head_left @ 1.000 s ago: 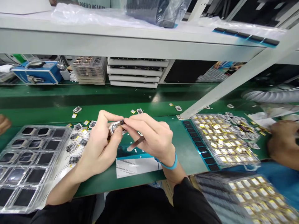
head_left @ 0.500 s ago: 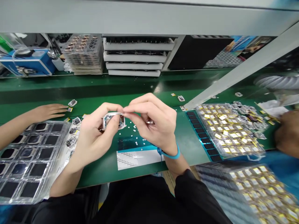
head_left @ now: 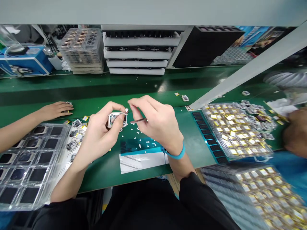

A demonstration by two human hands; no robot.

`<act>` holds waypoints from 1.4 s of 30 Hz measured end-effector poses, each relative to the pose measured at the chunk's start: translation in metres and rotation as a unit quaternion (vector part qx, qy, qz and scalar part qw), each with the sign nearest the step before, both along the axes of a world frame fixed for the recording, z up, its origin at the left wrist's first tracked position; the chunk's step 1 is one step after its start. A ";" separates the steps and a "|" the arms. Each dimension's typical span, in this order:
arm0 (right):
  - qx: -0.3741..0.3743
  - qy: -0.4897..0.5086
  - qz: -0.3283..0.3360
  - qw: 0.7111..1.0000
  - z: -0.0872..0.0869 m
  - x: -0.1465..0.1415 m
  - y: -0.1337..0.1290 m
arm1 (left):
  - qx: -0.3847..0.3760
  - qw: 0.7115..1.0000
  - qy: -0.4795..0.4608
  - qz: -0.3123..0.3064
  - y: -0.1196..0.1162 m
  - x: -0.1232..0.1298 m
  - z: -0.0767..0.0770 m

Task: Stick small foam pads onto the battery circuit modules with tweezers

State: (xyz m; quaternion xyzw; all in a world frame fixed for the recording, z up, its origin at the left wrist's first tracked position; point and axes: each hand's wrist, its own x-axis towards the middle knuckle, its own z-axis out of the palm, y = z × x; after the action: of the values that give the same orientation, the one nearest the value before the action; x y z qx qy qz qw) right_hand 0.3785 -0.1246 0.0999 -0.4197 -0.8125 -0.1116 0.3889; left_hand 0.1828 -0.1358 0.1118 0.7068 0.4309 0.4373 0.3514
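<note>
Here we are, right on the action: a small square metal-framed module [head_left: 116,120] sits up off the bench, pinched firmly in our left hand [head_left: 98,135], thumb and fingers wrapped around its edges. Our right hand [head_left: 157,126] is closed on a slim pair of tweezers [head_left: 138,120], and their tip sits just beside the module's right edge, not quite touching as far as we can tell. A blue wristband [head_left: 176,153] circles that right wrist.

Just below, white flecks [head_left: 137,135] are scattered across the green bench mat [head_left: 103,177], and a printed white label [head_left: 141,163] lies nearer to us. Off to our left, there's a clear tray of black square pieces [head_left: 31,166], with loose small parts [head_left: 76,134] beside it, and a co-worker's hand [head_left: 55,110] is resting flat on the bench — relaxed, fingers spread. To our right, a clear tray packed with gold-and-white parts [head_left: 236,129] sits near another person's blurred hand [head_left: 296,132]. Up on the back shelf, we've got stacked white foam trays [head_left: 141,48].
</note>
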 end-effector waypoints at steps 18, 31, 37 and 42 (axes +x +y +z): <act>0.015 0.019 0.033 0.999 -0.002 0.008 0.001 | -0.013 0.998 -0.042 0.036 -0.002 -0.005 0.004; 0.028 -0.026 0.108 0.993 -0.005 0.008 -0.004 | -0.038 0.996 -0.084 0.003 -0.008 -0.005 -0.008; 0.023 -0.005 0.094 0.995 -0.007 -0.002 -0.013 | 0.033 0.997 -0.069 0.022 -0.012 0.004 -0.012; -0.072 0.095 0.097 0.988 0.007 -0.005 -0.024 | 0.085 0.993 -0.051 0.058 -0.016 0.006 -0.010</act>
State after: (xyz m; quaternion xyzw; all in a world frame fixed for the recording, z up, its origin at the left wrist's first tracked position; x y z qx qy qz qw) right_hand 0.3735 -0.1487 0.1071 -0.3745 -0.8149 0.0260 0.4416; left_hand 0.1888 -0.1515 0.1017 0.6849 0.4137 0.5275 0.2856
